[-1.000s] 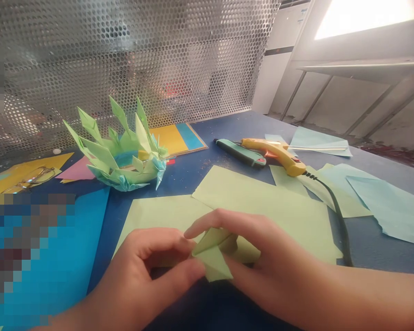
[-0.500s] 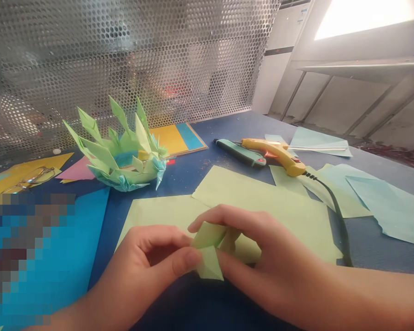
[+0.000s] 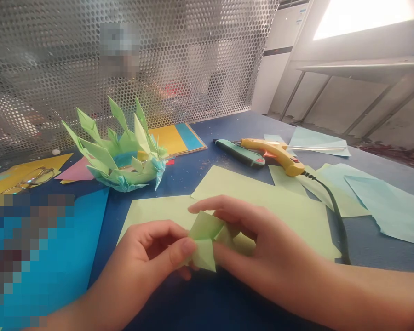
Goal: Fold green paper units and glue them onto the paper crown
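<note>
I've got a small folded green paper piece (image 3: 204,239) pinched between both hands, just above the near edge of the blue table (image 3: 227,124). My left hand (image 3: 148,257) is closed on its left side: thumb pressed on the front face, index curled behind, so the fold stays flat and doesn't spring open. My right hand (image 3: 262,243) is closed on the right side, index finger stretched over the top edge, thumb under the lower flap, other fingers tucked beneath as support. Paper sits right at the fingertips, between the two thumbs, lower point hanging down toward me. Held up off the table, prob. so both sides of the crease can be worked at once.

Under and just beyond my hands lie two flat light-green sheets (image 3: 262,197), close by as spare stock I'd say. Far left stands a spiky green origami bowl (image 3: 119,151) made of many similar folded units. Beside it, further left, pink and yellow paper scraps w/ a pair of glasses (image 3: 29,179) on top. Far center is a yellow-and-blue paper pad (image 3: 177,138) against the perforated metal screen (image 3: 141,55). Right of that, a teal utility knife (image 3: 241,153) and a yellow glue gun (image 3: 276,154), touching or nearly so, cord running near-right over pale blue sheets (image 3: 389,207). Tools are well apart from my hands, out of the folding area. Big blue sheet at near left is partly blurred.
</note>
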Demonstrator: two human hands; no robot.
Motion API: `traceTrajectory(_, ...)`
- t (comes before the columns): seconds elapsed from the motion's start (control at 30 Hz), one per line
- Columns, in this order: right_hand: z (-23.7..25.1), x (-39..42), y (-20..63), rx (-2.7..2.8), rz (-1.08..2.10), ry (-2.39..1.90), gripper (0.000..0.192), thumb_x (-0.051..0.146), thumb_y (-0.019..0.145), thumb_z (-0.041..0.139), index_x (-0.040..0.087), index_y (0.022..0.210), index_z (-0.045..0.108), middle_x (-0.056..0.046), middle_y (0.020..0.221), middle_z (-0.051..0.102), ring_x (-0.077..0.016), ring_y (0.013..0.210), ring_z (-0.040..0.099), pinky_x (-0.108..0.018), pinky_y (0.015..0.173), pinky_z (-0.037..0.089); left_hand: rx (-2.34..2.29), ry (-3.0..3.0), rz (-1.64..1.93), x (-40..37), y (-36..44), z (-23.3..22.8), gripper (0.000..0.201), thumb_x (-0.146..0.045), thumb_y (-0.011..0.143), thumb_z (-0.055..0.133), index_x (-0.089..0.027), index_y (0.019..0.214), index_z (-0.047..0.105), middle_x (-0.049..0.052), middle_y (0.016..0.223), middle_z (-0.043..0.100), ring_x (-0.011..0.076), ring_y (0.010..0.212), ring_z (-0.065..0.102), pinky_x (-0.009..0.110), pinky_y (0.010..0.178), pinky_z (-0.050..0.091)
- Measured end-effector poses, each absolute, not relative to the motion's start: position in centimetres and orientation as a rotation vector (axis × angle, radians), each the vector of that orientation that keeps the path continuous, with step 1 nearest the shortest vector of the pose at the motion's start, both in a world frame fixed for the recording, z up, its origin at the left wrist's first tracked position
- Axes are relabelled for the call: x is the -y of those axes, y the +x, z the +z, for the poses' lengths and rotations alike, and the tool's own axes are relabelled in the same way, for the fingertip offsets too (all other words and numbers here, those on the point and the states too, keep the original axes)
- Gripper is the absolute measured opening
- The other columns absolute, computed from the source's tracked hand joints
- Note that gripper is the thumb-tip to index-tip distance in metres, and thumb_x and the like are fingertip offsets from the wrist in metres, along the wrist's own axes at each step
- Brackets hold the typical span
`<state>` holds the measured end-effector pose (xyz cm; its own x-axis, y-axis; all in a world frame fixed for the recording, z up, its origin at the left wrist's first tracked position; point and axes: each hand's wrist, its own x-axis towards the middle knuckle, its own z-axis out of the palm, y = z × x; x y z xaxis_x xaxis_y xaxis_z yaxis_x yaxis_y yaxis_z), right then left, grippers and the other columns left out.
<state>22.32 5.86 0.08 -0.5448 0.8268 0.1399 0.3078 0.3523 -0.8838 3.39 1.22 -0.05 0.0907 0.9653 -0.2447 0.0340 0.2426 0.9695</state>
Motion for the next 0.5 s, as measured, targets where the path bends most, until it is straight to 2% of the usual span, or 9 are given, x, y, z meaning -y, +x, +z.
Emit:
traceTrajectory(0.13, 0.12, -6.06, 22.2, 1.999, 1.206, -0.987, 0.046, 0.004, 0.07, 0.054, 0.026, 0.109, 0.067, 0.003, 0.073, 0.067, -0.0141, 0.064, 0.062, -0.025, 0.062, 0.051, -1.341, 1.066, 0.936, -0.99, 3.65, 0.3, 0.012, -0.029, 0.071, 0.085, -0.021, 0.067, 0.077, -0.001, 0.059, 0.071, 0.0123, 0.057, 0.062, 0.017, 0.054, 0.049)
traceTrajectory(0.23, -0.02, -6.26, 22.13, 1.986, 1.203, -0.988, 0.044, 0.005, 0.07, 0.059, 0.026, 0.108, 0.067, 0.004, 0.072, 0.066, -0.0126, 0.062, 0.059, -0.023, 0.06, 0.05, -1.357, 1.085, 0.951, -1.08, 3.55, 0.12, 0.011, -0.028, 0.073, 0.083, -0.021, 0.067, 0.077, -0.002, 0.058, 0.07, 0.0126, 0.056, 0.063, 0.018, 0.055, 0.05)
traceTrajectory(0.37, -0.14, -6.21, 22.49, 1.995, 1.258, -0.881, 0.05, 0.019, 0.073, 0.076, 0.026, 0.121, 0.063, 0.0, 0.1, 0.073, -0.0162, 0.081, 0.068, -0.024, 0.071, 0.055, -1.298, 1.02, 1.032, -1.44, 3.12, -0.4, 0.015, -0.032, 0.079, 0.08, -0.021, 0.069, 0.076, -0.004, 0.061, 0.07, 0.0101, 0.058, 0.064, 0.015, 0.059, 0.053)
traceTrajectory(0.43, -0.12, -6.14, 22.72, 2.029, 1.284, -0.808, 0.053, 0.023, 0.078, 0.074, 0.026, 0.129, 0.059, -0.003, 0.114, 0.073, -0.0185, 0.094, 0.07, -0.024, 0.076, 0.057, -1.288, 0.975, 1.065, -1.54, 2.97, -0.58, 0.017, -0.035, 0.08, 0.08, -0.021, 0.07, 0.076, -0.004, 0.061, 0.069, 0.0095, 0.059, 0.063, 0.014, 0.06, 0.053)
traceTrajectory(0.5, -0.09, -6.19, 22.83, 2.05, 1.248, -0.772, 0.047, 0.023, 0.086, 0.066, 0.024, 0.132, 0.058, -0.004, 0.119, 0.072, -0.0183, 0.102, 0.069, -0.024, 0.082, 0.057, -1.306, 0.965, 1.081, -1.57, 2.88, -0.68, 0.016, -0.035, 0.079, 0.08, -0.021, 0.072, 0.077, -0.004, 0.063, 0.07, 0.0093, 0.06, 0.063, 0.014, 0.059, 0.053)
